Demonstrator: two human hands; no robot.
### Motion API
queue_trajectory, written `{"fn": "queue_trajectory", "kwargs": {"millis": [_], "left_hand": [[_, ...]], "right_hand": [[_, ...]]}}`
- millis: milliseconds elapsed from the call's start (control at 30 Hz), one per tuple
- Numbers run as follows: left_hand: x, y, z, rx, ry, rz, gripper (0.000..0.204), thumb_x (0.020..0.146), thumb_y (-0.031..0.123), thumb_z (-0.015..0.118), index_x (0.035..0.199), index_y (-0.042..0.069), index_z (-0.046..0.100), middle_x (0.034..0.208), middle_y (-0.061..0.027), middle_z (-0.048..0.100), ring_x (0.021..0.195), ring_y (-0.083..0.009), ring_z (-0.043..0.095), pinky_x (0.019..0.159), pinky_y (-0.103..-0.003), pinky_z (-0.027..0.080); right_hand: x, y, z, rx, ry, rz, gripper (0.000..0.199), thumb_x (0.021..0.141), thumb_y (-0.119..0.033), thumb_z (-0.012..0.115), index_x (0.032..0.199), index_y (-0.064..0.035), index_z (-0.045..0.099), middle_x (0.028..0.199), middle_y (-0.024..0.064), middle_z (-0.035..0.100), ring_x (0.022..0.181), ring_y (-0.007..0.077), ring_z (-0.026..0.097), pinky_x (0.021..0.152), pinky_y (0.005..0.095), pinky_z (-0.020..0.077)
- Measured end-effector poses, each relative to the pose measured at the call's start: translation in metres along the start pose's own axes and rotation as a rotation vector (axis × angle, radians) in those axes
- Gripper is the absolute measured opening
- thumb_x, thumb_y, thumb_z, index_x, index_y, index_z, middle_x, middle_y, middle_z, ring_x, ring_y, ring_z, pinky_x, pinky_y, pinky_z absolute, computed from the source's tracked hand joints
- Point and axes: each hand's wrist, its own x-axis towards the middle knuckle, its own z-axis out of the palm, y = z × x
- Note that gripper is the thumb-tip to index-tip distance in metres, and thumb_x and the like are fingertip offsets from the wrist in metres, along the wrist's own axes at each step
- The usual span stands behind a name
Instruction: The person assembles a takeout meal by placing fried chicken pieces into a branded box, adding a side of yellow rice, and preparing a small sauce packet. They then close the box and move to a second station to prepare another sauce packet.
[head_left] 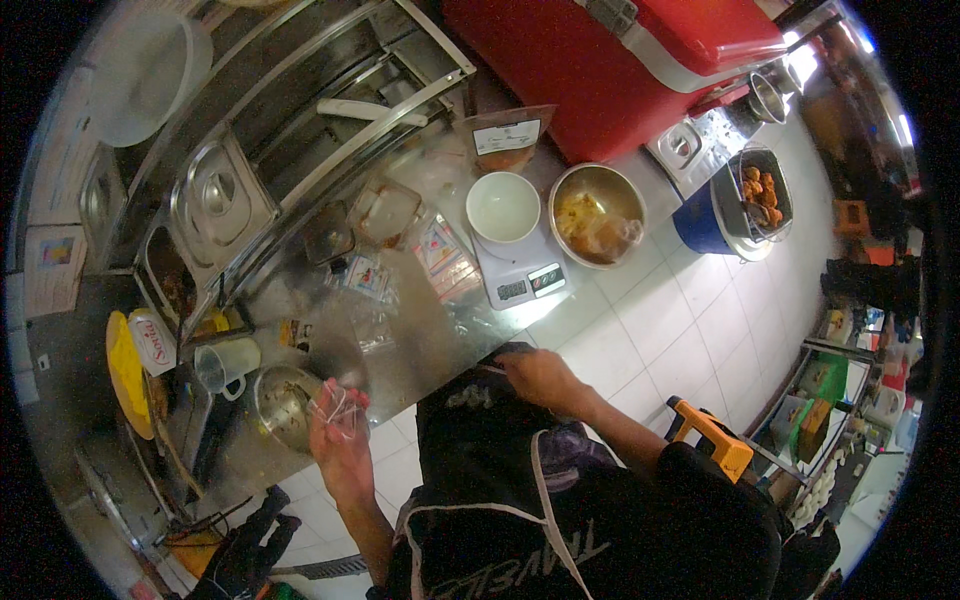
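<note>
My left hand (341, 435) is closed around a crumpled piece of clear plastic (345, 405), beside a steel bowl (272, 410) at the counter's near left. What kind of plastic item it is cannot be made out. My right hand (545, 382) pinches the dark cloth of my black apron (455, 410), just off the counter edge. Beyond it a white bowl (503, 208) sits on a kitchen scale (515, 268). To its right is a larger steel bowl (560, 205) with yellow food and a plastic bag inside. Printed clear bags (445, 262) lie left of the scale.
A red cooler box (620, 90) stands at the back. A blue bucket (697, 222) bears a container of fried pieces (765, 195) at the right. A clear measuring jug (226, 366) and a steel rack with lidded pans (225, 205) line the left. A yellow-orange stool (712, 440) stands behind my right arm.
</note>
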Motion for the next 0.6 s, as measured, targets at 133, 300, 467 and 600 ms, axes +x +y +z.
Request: {"fn": "queue_trajectory", "kwargs": {"millis": [133,300,467,600], "left_hand": [[0.010,0.002,-0.003,-0.059,-0.039,-0.026,0.071,0.092,0.038,0.071,0.144,-0.002,0.045,0.141,-0.0151,0.053,0.123,-0.0281,0.055,0.108,-0.044,0.044],[0.005,0.016,-0.015,-0.045,0.018,0.095,0.065,0.089,0.037,0.073,0.138,-0.001,0.052,0.142,-0.0156,0.053,0.122,-0.0282,0.058,0.108,-0.044,0.043],[-0.011,0.043,-0.054,-0.007,0.195,0.372,0.064,0.090,0.036,0.074,0.136,-0.003,0.054,0.139,-0.0147,0.055,0.122,-0.0282,0.058,0.108,-0.043,0.044],[-0.026,0.062,-0.100,0.002,0.389,0.489,0.069,0.090,0.038,0.074,0.137,-0.006,0.051,0.136,-0.0150,0.056,0.120,-0.0275,0.059,0.107,-0.042,0.044]], "right_hand": [[0.029,-0.022,-0.027,-0.152,-0.074,-0.051,0.029,0.091,-0.018,0.056,0.115,-0.0066,0.066,0.089,0.0218,0.070,0.084,0.0422,0.068,0.075,0.0527,0.0545],[0.083,-0.140,-0.047,0.131,-0.087,-0.344,0.042,0.093,-0.017,0.059,0.135,-0.0124,0.057,0.090,0.0210,0.070,0.076,0.0415,0.068,0.071,0.0503,0.0558],[0.138,-0.293,-0.022,0.073,0.146,-0.744,0.055,0.093,-0.016,0.061,0.146,-0.0123,0.045,0.084,0.0202,0.070,0.070,0.0390,0.069,0.065,0.0477,0.0562],[0.198,-0.388,0.022,-0.351,0.094,-0.778,0.067,0.085,-0.011,0.064,0.147,-0.0059,0.042,0.085,0.0192,0.071,0.071,0.0364,0.070,0.066,0.0456,0.0573]]}}
